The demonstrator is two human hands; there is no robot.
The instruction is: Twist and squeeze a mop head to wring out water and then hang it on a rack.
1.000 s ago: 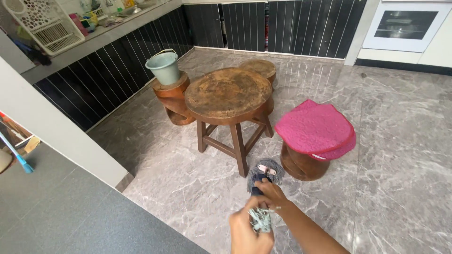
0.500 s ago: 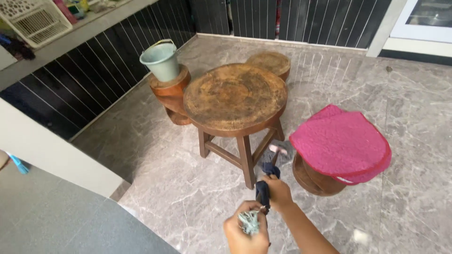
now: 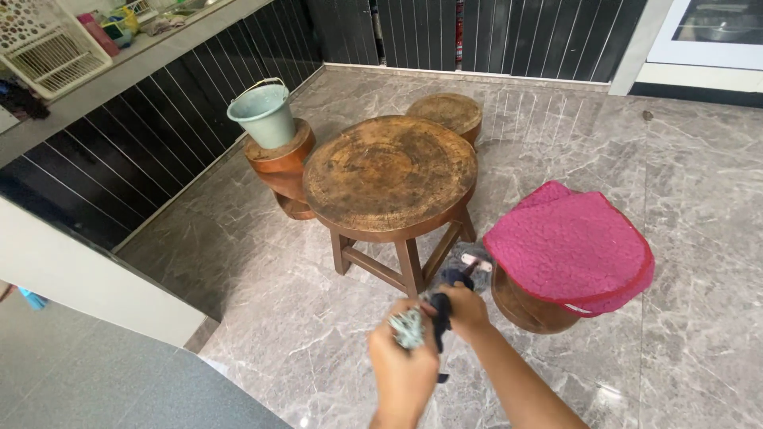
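Your left hand is fisted tight round the top of the mop handle, w/ a grey-green tuft sticking out above the knuckles. Your right hand is closed round the same handle just below, fingers wrapped on the dark shaft. The mop runs fwd and down from both hands; its grey stringy head sits on the floor between the table leg and the stool w/ the pink mat, close to both. Can't tell if it touches either. Behind the table: a low round stool, and to its left another wooden stool w/ a pale green bucket standing upright on it. Dark slatted cabinets run along the walls.
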